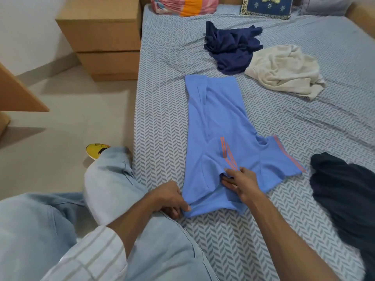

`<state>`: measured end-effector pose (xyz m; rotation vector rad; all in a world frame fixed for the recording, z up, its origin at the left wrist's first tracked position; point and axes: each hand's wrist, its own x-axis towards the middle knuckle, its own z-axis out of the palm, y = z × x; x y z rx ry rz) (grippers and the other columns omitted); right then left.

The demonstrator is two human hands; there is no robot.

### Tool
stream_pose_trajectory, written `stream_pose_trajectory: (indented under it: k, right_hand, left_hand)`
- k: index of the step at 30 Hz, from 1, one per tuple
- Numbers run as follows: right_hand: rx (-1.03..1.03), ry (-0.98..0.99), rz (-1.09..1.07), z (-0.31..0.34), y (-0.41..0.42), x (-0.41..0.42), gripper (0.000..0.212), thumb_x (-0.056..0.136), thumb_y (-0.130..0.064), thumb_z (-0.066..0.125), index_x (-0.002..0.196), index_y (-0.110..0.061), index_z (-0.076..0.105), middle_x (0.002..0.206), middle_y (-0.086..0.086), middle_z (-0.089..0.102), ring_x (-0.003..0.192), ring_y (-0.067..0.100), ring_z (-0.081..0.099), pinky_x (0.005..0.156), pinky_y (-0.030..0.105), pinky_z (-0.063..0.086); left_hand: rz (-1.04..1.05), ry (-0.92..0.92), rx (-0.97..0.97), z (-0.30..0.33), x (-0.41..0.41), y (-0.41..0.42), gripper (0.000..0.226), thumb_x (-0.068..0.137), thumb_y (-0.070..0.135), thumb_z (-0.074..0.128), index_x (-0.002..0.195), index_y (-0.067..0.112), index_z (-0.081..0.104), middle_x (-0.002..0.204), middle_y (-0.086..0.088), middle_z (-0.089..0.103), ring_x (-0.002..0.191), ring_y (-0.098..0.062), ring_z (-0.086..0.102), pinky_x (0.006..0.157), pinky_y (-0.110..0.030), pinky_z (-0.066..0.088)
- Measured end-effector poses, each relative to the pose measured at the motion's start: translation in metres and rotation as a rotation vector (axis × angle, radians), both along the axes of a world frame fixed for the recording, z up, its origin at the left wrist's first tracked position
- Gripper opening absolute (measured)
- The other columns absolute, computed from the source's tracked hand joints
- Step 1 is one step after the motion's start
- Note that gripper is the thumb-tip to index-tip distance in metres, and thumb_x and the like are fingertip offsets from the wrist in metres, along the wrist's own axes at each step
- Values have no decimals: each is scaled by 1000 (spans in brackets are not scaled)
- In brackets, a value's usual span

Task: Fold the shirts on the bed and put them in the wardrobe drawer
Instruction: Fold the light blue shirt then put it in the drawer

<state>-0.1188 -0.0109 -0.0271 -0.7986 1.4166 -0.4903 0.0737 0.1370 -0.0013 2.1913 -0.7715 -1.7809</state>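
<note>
A light blue shirt (219, 126) with orange stripes lies flat on the bed (304, 128), one sleeve folded over its body and the other sticking out to the right. My left hand (170, 197) pinches the shirt's near left corner. My right hand (241, 183) pinches the folded sleeve edge beside the orange stripes. A crumpled navy shirt (231, 47) and a crumpled cream shirt (284, 72) lie farther back. Another dark garment (345, 191) lies at the right.
A wooden drawer unit (107, 39) stands on the floor left of the bed. A wooden panel edge (18, 94) juts in at far left. Pillows (267, 5) and a pink-orange bundle (182, 5) line the headboard end. My leg in pale jeans (113, 179) rests against the bed's edge.
</note>
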Motion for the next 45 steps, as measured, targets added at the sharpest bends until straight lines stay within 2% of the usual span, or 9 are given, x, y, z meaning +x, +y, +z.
stream_pose_trajectory:
  k: [5, 10, 14, 21, 25, 31, 34, 39, 45]
  right_hand:
    - [-406, 477, 24, 7, -37, -35, 35, 79, -38, 79, 98, -12, 64, 91, 10, 72, 79, 32, 70, 74, 45, 59]
    - [-448, 975, -258, 22, -83, -92, 57, 81, -38, 72, 126, -8, 54, 135, 24, 49, 127, 42, 46, 102, 52, 42]
    - [-154, 728, -411, -9, -118, -129, 85, 50, -31, 78, 123, 5, 53, 119, 18, 63, 112, 32, 63, 94, 43, 52]
    - [-399, 298, -407, 20, -111, -85, 25, 54, -34, 76, 73, -19, 68, 77, 1, 68, 76, 14, 57, 73, 37, 52]
    - [-797, 227, -84, 55, -71, -17, 9, 81, -18, 73, 82, -25, 68, 81, -9, 70, 74, 5, 60, 73, 25, 50]
    - [-1123, 215, 682, 27, -17, 34, 14, 84, -9, 70, 95, -16, 68, 85, -8, 66, 77, 10, 60, 76, 16, 45]
    - [-1122, 182, 943, 12, -17, 31, 9, 87, -22, 65, 92, -17, 69, 83, -5, 68, 76, 16, 61, 74, 34, 50]
    - [-808, 103, 762, 20, -41, 20, 10, 84, -28, 68, 85, -19, 71, 75, -4, 72, 69, 12, 68, 67, 35, 55]
    - [-540, 311, 295, 6, -129, 24, 23, 76, -39, 63, 80, -18, 72, 73, -1, 74, 72, 21, 73, 71, 47, 61]
  left_hand:
    - [-16, -390, -190, -2, 3, -14, 47, 79, 57, 74, 68, 11, 66, 63, -6, 70, 62, -21, 66, 63, -32, 54]
    - [8, -574, -561, -2, 7, -61, 11, 84, 29, 72, 85, 19, 67, 81, 3, 68, 83, -21, 66, 75, -29, 47]
    - [-24, -488, -754, 3, -1, -118, 30, 85, 22, 71, 112, 8, 70, 110, -10, 70, 100, -25, 66, 93, -31, 47]
    - [280, -52, -488, -17, 2, -174, 20, 81, 10, 58, 97, 12, 69, 99, -13, 68, 86, -22, 64, 83, -37, 55]
    - [376, 167, -385, -4, 12, -182, 20, 96, -2, 46, 85, 8, 60, 75, -11, 51, 57, -14, 45, 52, -21, 38]
    - [474, 225, -272, -10, 26, -197, 75, 86, 78, 41, 97, 8, 66, 86, -14, 61, 77, -26, 57, 64, -29, 47]
    - [444, 240, -267, -9, 31, -199, 62, 87, 66, 59, 102, 7, 70, 93, -13, 65, 86, -25, 61, 77, -34, 51]
    - [212, 62, -284, -9, 27, -211, 36, 77, 42, 83, 77, 16, 58, 47, 0, 34, 37, -13, 35, 44, -22, 36]
    - [3, -73, -445, -14, 27, -232, 23, 73, 35, 82, 83, 14, 81, 71, 1, 68, 65, -9, 53, 57, -21, 42]
